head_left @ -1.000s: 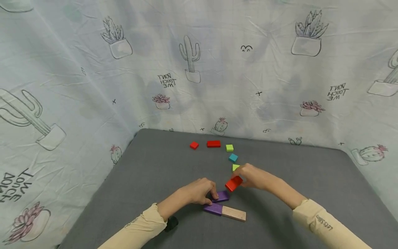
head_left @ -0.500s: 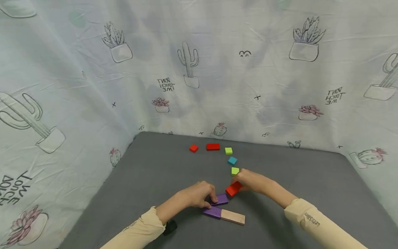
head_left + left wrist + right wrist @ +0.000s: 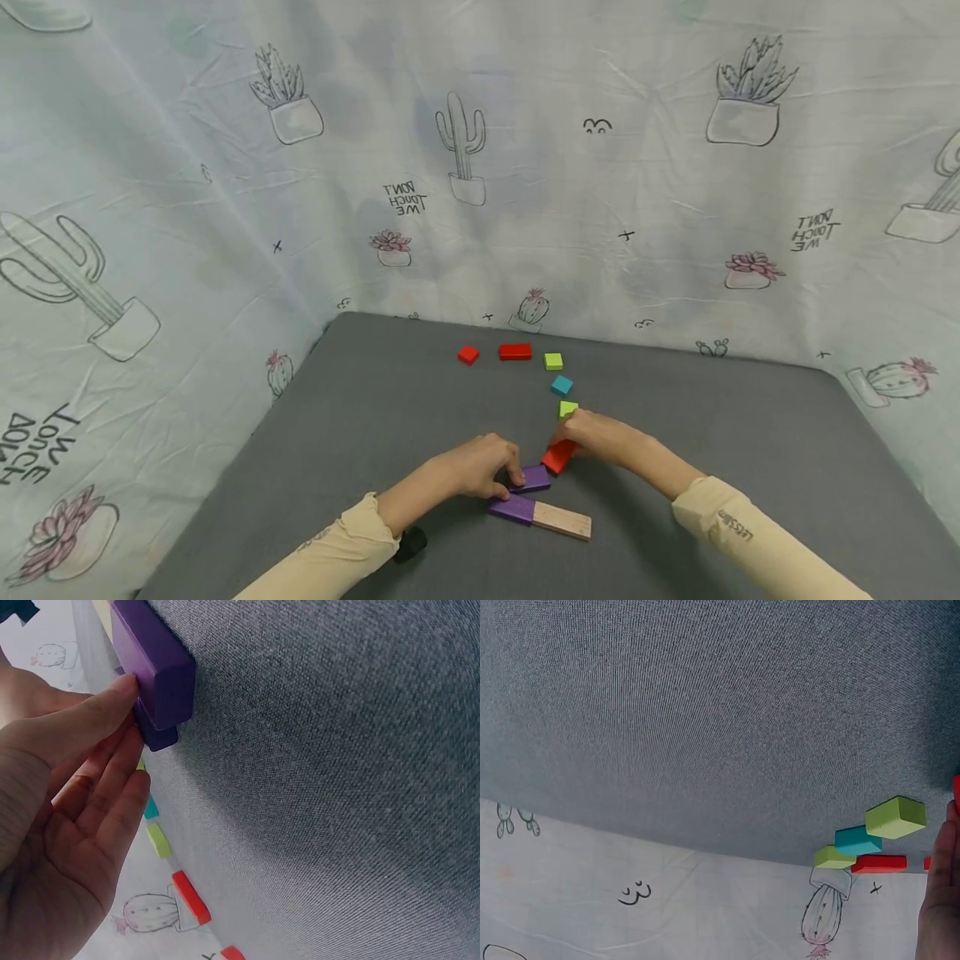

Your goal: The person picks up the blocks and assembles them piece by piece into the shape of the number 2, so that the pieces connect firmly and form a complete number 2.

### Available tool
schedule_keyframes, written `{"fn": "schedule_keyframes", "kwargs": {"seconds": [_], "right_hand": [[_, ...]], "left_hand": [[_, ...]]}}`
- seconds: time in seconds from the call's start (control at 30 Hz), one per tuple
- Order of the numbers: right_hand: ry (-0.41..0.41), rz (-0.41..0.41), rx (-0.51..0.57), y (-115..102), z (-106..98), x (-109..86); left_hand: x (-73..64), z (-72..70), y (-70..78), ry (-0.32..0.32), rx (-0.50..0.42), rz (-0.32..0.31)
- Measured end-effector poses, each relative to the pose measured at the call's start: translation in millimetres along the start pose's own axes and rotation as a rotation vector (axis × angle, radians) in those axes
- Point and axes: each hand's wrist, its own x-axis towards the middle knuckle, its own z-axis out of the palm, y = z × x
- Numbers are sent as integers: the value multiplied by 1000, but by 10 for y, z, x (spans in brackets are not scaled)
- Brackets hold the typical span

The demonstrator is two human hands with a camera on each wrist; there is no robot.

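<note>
My left hand [image 3: 480, 467] is over two purple blocks, its thumb against the end of the nearer purple block [image 3: 513, 509] and a fingertip at the farther purple block [image 3: 535, 477]. In the left wrist view the thumb touches the side of the nearer one, while the other fingers extend loosely beyond it. A bare wooden block [image 3: 562, 521] lies end to end with the nearer purple block. With my right hand [image 3: 603, 436] I grip a red block [image 3: 557, 457], tilted at the right end of the farther purple block. My right fingers partly cover it.
Beyond the hands, a curving row holds a lime block [image 3: 568, 408], a teal block [image 3: 562, 385], another lime block [image 3: 553, 361], a long red block [image 3: 515, 352] and a small red block [image 3: 468, 355]. A patterned cloth [image 3: 525, 225] rises behind the grey table [image 3: 720, 433].
My right hand has brought the red block down and slightly left, close to the farther purple block. My left hand and the purple blocks stay nearly where they were.
</note>
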Motion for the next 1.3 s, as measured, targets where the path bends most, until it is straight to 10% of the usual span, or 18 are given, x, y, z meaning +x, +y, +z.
{"fn": "schedule_keyframes", "kwargs": {"seconds": [1.3], "right_hand": [[-65,-32,-94,-15,-10,159]], "left_hand": [[11,-28,45,-30,25,-22]]}}
